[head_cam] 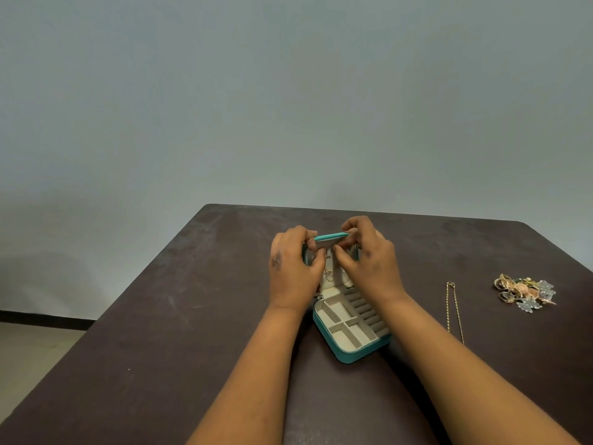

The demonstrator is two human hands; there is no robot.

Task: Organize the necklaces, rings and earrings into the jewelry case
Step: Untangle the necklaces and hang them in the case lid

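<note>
The case (349, 332) sits open near the middle of the table (160, 316), its teal base toward the person and its lid (330, 239) standing up at the far side. Both hands are up at that lid. The left hand (293, 268) has its fingers curled around the lid's left edge, apparently steadying it so it doesn't flop back. The right hand (369, 261) is at the lid's right side with thumb and fingertips drawn together in a pinch; it seems to be working a thin gold chain (329, 273) that hangs down the inside of the lid, probably hooking it there, though the exact contact is too small to make out.

The base's compartments and ring rolls look bare, so I'd judge the sorting has only just started, with necklaces going first.

To the right of the case, a second necklace (454, 313) lies stretched out straight on the table, likely laid that way to keep it from knotting. Farther right of the case, well apart from it, a pile (524, 292) of rings and earrings waits in a loose heap.

The fiddly part looks like the chain: fine, slack, and easy to tangle or slip off.
</note>
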